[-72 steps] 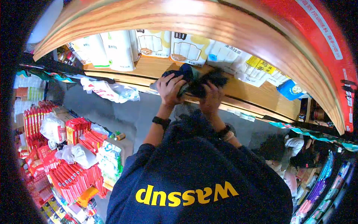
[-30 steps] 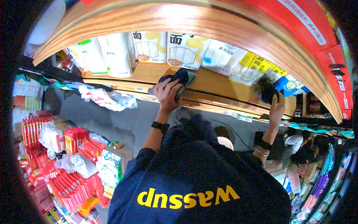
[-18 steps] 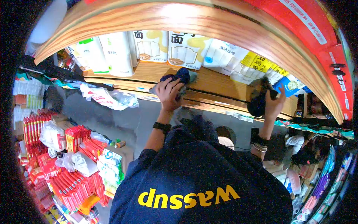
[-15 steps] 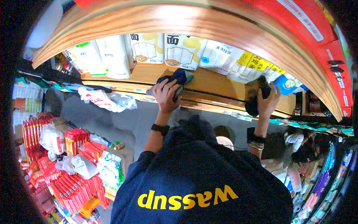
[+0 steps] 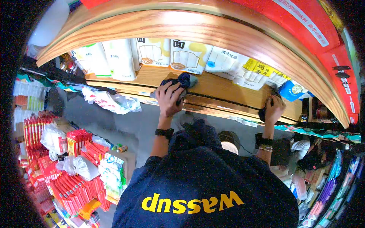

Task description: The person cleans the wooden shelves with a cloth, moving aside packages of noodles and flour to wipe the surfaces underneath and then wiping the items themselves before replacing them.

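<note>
At the front edge of the wooden shelf, my left hand is closed over a dark, bunched cloth with a greyish end. Farther right, my right hand has its fingers curled round another dark cloth, mostly hidden by the hand. Behind the left cloth stand white noodle packets with black lettering. A blue packet and yellow-labelled noodle packets are close to my right hand.
An upper wooden shelf curves above the packets, with red boxes at the upper right. Lower left are stacked red packages and plastic bags. A white plastic bag hangs by the shelf's left front.
My right hand has shifted slightly down and its fingers have curled in over the dark cloth, which is bunched smaller. The left hand stays nearly in place on its cloth.
</note>
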`<state>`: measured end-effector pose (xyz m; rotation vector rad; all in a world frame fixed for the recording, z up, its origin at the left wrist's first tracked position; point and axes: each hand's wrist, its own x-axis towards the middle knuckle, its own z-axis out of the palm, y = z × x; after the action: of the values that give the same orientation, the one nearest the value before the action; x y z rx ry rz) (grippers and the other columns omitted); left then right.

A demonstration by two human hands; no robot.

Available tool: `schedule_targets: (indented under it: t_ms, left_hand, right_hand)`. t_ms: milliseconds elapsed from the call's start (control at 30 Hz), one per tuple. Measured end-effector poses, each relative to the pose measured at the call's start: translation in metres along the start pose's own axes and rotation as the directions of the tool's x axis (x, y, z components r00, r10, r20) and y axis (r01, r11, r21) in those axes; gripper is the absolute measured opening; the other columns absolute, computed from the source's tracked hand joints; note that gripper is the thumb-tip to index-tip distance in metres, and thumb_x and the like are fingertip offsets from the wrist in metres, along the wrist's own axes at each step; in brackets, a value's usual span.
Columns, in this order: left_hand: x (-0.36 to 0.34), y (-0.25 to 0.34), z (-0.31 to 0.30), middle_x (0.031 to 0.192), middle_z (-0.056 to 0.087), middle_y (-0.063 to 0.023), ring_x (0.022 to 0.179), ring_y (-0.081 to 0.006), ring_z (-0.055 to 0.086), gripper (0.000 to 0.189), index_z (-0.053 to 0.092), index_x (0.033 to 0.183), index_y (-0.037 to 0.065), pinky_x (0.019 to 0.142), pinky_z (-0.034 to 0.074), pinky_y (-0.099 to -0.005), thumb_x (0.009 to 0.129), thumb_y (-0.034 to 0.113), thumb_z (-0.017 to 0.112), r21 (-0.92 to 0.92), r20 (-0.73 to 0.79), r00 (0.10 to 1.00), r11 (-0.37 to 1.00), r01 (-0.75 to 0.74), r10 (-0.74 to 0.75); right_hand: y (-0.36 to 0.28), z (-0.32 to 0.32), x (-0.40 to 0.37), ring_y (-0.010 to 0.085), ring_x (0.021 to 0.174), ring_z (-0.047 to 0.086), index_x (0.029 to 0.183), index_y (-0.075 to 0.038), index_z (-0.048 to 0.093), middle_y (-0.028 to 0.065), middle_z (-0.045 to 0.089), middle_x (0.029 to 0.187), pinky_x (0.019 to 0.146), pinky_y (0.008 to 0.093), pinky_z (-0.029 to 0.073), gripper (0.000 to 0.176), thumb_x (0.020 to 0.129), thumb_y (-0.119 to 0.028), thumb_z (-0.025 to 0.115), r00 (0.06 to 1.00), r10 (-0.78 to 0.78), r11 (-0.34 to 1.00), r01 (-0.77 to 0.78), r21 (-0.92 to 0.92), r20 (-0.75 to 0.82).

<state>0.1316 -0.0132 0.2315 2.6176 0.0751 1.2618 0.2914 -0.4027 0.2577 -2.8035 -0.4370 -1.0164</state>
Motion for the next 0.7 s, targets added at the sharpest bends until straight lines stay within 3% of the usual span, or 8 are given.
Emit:
schedule_targets:
  t_ms: [67, 133, 200, 267, 367, 433, 567, 700]
  left_hand:
    - [0.0, -0.012, -0.009, 0.1, 0.058, 0.0015, 0.099, -0.0231, 0.047, 0.033, 0.06, 0.087, 0.018, 0.085, 0.032, -0.0414, 0.054, 0.017, 0.058, 0.011, 0.004, 1.0, 1.0, -0.028, 0.028]
    - [-0.001, -0.026, -0.021, 0.1, 0.058, 0.0012, 0.099, -0.0235, 0.047, 0.031, 0.061, 0.086, 0.016, 0.086, 0.032, -0.0399, 0.056, 0.019, 0.054, 0.044, -0.061, 0.986, 0.986, 0.16, -0.157]
    - [0.001, -0.046, -0.028, 0.099, 0.059, 0.0004, 0.096, -0.024, 0.047, 0.03, 0.062, 0.085, 0.014, 0.087, 0.031, -0.0391, 0.058, 0.019, 0.052, 0.028, -0.107, 0.98, 0.984, 0.175, -0.171]
    - [0.003, -0.05, -0.028, 0.096, 0.059, -0.001, 0.094, -0.0249, 0.047, 0.028, 0.062, 0.083, 0.014, 0.087, 0.031, -0.0389, 0.057, 0.019, 0.053, 0.039, -0.158, 0.973, 0.983, 0.178, -0.17]
    - [0.015, -0.024, -0.019, 0.081, 0.06, -0.0002, 0.088, -0.0235, 0.049, 0.022, 0.062, 0.076, 0.016, 0.081, 0.033, -0.0368, 0.055, 0.015, 0.055, 0.011, -0.203, 0.905, 0.923, 0.384, -0.374]
    - [0.015, -0.001, -0.009, 0.078, 0.061, -0.0007, 0.081, -0.0216, 0.053, 0.023, 0.063, 0.076, 0.019, 0.074, 0.035, -0.038, 0.055, 0.011, 0.056, -0.087, -0.004, 0.96, 0.956, 0.279, -0.28]
    - [-0.007, 0.082, 0.03, 0.095, 0.059, 0.003, 0.091, -0.0193, 0.05, 0.032, 0.061, 0.085, 0.022, 0.083, 0.033, -0.0426, 0.053, 0.016, 0.062, -0.256, 0.236, 0.969, 0.958, 0.132, -0.07]
    - [0.004, 0.111, 0.033, 0.098, 0.059, 0.0043, 0.091, -0.0187, 0.048, 0.034, 0.062, 0.087, 0.019, 0.084, 0.033, -0.0407, 0.054, 0.018, 0.063, -0.387, 0.255, 0.953, 0.92, -0.057, 0.166]
  right_hand:
    - [0.032, -0.002, -0.001, 0.0214, 0.082, 0.057, 0.081, -0.007, 0.064, 0.0054, 0.063, 0.089, 0.077, 0.0322, 0.039, 0.013, 0.071, -0.016, 0.064, 1.0, 0.03, 1.0, -0.03, -0.002, 0.008]
    - [0.047, -0.009, -0.003, 0.0216, 0.082, 0.057, 0.081, -0.008, 0.064, 0.006, 0.062, 0.088, 0.076, 0.0333, 0.039, 0.014, 0.071, -0.017, 0.064, 0.987, 0.153, 0.988, -0.153, 0.012, 0.045]
    - [0.054, -0.008, -0.005, 0.0258, 0.079, 0.057, 0.08, -0.007, 0.063, 0.0075, 0.063, 0.084, 0.072, 0.0374, 0.041, 0.017, 0.068, -0.019, 0.065, 0.996, 0.09, 0.994, -0.092, 0.063, 0.022]
    - [0.046, -0.005, -0.006, 0.0272, 0.078, 0.055, 0.079, -0.009, 0.064, 0.0073, 0.062, 0.086, 0.07, 0.0376, 0.042, 0.018, 0.068, -0.023, 0.065, 0.983, 0.183, 0.982, -0.183, -0.051, 0.003]
    - [0.038, 0.0, -0.005, 0.0268, 0.077, 0.052, 0.078, -0.012, 0.065, 0.0042, 0.062, 0.085, 0.069, 0.0357, 0.043, 0.015, 0.068, -0.023, 0.065, 0.981, 0.184, 0.979, -0.188, -0.075, -0.059]
    - [0.023, -0.008, -0.001, 0.0245, 0.076, 0.051, 0.076, -0.014, 0.066, 0.0004, 0.062, 0.084, 0.069, 0.0338, 0.043, 0.011, 0.067, -0.021, 0.065, 0.962, 0.257, 0.957, -0.267, -0.116, -0.091]
    - [0.029, -0.002, -0.007, 0.0243, 0.077, 0.052, 0.078, -0.014, 0.066, 0.0002, 0.062, 0.082, 0.069, 0.0353, 0.043, 0.013, 0.067, -0.021, 0.065, 0.96, 0.248, 0.952, -0.266, -0.151, -0.126]
    - [0.029, -0.001, -0.005, 0.0284, 0.083, 0.05, 0.091, -0.012, 0.063, 0.0066, 0.059, 0.092, 0.072, 0.0397, 0.043, 0.03, 0.068, -0.03, 0.065, 0.932, 0.278, 0.926, -0.325, -0.194, -0.233]
